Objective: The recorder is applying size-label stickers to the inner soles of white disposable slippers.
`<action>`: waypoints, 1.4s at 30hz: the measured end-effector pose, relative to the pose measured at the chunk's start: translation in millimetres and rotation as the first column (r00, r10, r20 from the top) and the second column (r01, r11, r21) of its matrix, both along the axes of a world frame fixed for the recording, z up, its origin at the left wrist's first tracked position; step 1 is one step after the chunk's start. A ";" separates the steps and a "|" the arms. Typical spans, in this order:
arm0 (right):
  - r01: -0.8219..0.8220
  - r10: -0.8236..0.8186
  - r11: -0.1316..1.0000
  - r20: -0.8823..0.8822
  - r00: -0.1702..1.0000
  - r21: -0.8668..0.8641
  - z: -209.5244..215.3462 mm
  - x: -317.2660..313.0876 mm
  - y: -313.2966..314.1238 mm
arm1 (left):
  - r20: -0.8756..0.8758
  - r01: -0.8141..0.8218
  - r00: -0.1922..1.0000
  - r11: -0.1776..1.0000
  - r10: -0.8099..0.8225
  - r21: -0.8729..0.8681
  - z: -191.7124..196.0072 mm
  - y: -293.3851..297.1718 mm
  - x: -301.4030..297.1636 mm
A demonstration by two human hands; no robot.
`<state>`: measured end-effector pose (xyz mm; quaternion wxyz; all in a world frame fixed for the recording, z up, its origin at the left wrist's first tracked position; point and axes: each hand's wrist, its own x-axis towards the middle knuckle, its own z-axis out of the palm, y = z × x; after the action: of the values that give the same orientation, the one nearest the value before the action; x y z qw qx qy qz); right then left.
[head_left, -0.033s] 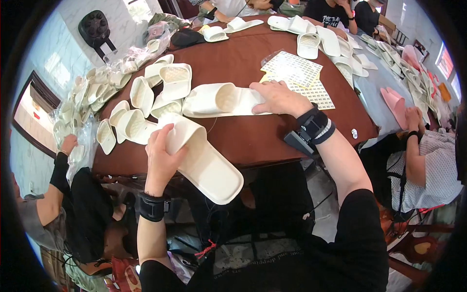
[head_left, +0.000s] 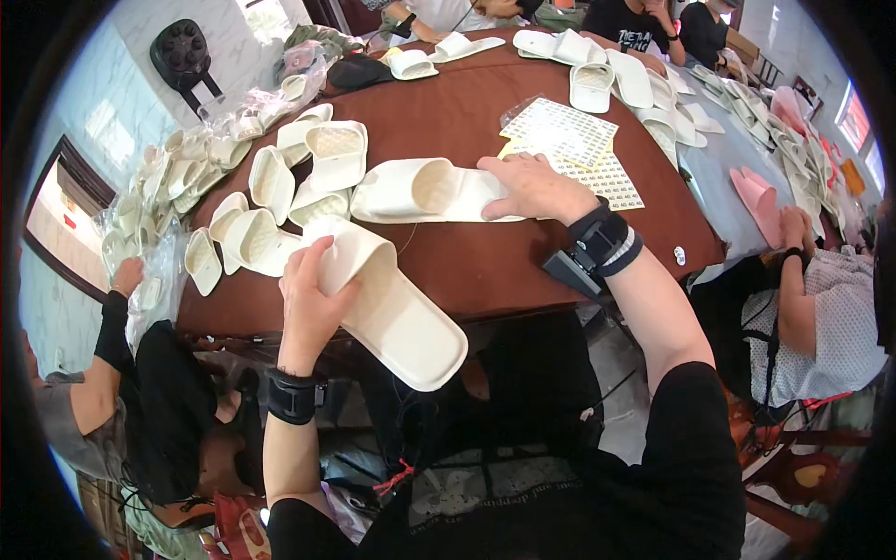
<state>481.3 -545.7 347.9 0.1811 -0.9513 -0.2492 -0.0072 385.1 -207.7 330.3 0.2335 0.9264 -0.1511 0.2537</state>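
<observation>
- One big brown round table [head_left: 467,121] fills my view, ringed by other people at work; a person in black sits low at my left, another in a dotted top at my right.
- Dozens of cream slide slippers lie across it: a loose pile [head_left: 271,187] at the left side, and a further row [head_left: 616,75] along the far edge.
- Sticker sheets [head_left: 569,131], pale with rows of small labels, lie just beyond my right hand, one overlapping another.
- Cream slipper [head_left: 392,308] in my left hand hangs past the near table edge, toe end toward me and tilted; against the earlier frame it sits the same.
- Second cream slipper [head_left: 420,191] lies flat on the table, strap up, unchanged in place.
- Left hand [head_left: 308,303] is closed round the strap end of the held slipper, fingers wrapped over its edge; a black wrist strap sits below it.
- Right hand [head_left: 537,187] lies palm down on the heel end of the flat slipper, fingers spread and pressing rather than clasping; nothing has shifted here either.
</observation>
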 end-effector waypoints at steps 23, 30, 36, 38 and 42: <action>0.138 -0.249 0.711 0.063 0.966 0.690 -38.2 -62.6 -4.7 | 0.152 0.180 0.971 0.983 -0.185 0.049 17.2 -52.4 87.0; 0.115 -0.246 0.891 0.255 0.935 0.439 -43.2 -68.7 8.5 | 0.057 0.139 0.987 0.981 -0.147 0.135 1.0 -38.9 95.5; 0.155 -0.246 0.945 0.313 0.918 0.289 -45.1 -71.9 10.7 | 0.153 0.205 0.963 0.970 -0.224 0.128 6.1 -56.3 34.4; 0.078 -0.215 0.940 0.399 0.891 0.332 -49.6 -70.9 10.4 | 0.103 0.241 0.962 0.964 -0.253 0.113 10.9 -74.7 5.8; 0.026 -0.248 0.776 0.267 0.931 0.630 -27.5 -71.7 -8.0 | 0.012 0.305 0.951 0.940 -0.310 0.150 -2.7 -98.1 -28.0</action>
<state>409.6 -553.7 320.4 0.4352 -0.8401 -0.1891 -0.2629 357.1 -305.8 327.6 0.1989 0.9015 -0.3162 0.2185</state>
